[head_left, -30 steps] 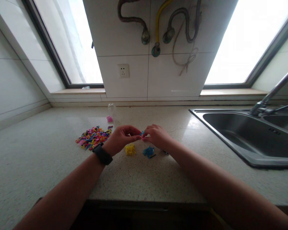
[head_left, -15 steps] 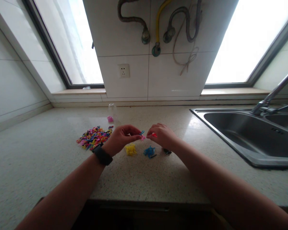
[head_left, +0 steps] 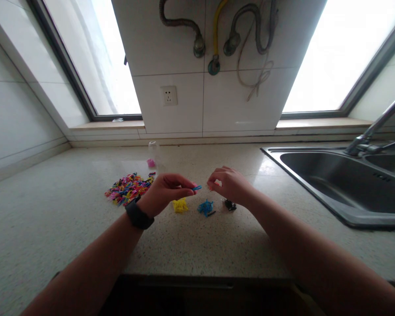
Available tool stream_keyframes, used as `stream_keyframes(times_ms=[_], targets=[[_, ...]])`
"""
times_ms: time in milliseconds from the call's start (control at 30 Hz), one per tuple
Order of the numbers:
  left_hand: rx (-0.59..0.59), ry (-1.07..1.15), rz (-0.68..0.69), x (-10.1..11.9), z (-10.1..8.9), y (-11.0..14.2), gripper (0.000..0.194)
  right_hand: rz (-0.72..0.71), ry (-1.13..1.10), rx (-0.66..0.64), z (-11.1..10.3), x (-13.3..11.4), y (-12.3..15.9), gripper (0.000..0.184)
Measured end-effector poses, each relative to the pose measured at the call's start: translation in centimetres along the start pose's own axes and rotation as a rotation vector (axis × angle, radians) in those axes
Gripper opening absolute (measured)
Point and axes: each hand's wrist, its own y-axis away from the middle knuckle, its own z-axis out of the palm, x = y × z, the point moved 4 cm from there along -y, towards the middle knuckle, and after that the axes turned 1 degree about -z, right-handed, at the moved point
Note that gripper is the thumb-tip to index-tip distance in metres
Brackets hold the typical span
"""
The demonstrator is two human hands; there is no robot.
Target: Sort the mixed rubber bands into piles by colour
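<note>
My left hand [head_left: 171, 188], with a dark watch on its wrist, pinches a small blue elastic band [head_left: 196, 188] between thumb and fingertips. Just right of it, my right hand [head_left: 228, 182] hovers over the counter, thumb and fingers curled together; whether anything is between them is too small to make out. A reddish patch [head_left: 218, 181] shows in the gap of its fingers. Nearer me lie a yellow pile [head_left: 180, 205], a blue pile [head_left: 205, 207] and a black pile [head_left: 229, 205] of similar bands. A large mixed-colour heap [head_left: 127, 188] sits left of my left hand.
Behind the heap stand a clear plastic container [head_left: 153, 151] and a small pink pile [head_left: 151, 163]. A steel sink [head_left: 316, 188] with a faucet [head_left: 365, 140] is set into the speckled counter [head_left: 197, 250] on the right. Hoses and a socket [head_left: 169, 95] are on the wall.
My right hand has moved slightly right and up, away from the left. The blue band in my left fingers now points sideways, and the pink bit at the fingertips no longer shows.
</note>
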Motion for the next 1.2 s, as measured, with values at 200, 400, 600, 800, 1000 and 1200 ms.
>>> stream_keyframes(times_ms=[200,400,600,800,1000,1200], targets=[[-0.06,-0.207,-0.008,-0.6,0.9,-0.2,0.024,0.0,0.008,0.004,0.0,-0.2,0.1,0.011],[-0.2,-0.528,0.033,-1.4,1.9,-0.6,0.02,-0.011,0.006,0.006,0.1,0.0,0.1,0.012],[-0.243,-0.693,0.131,-1.2,2.5,-0.8,0.016,-0.015,0.008,-0.005,0.4,0.2,0.1,0.011],[-0.284,-0.723,0.222,-1.8,2.8,-1.0,0.014,-0.017,0.038,-0.004,0.5,0.1,0.1,0.013],[-0.354,-0.779,0.26,-2.1,3.4,-1.0,0.016,-0.008,0.039,-0.012,0.6,0.1,0.0,0.015],[-0.377,-0.814,0.256,-2.6,3.3,-1.2,0.018,-0.016,0.032,-0.014,0.7,0.2,0.0,0.014]])
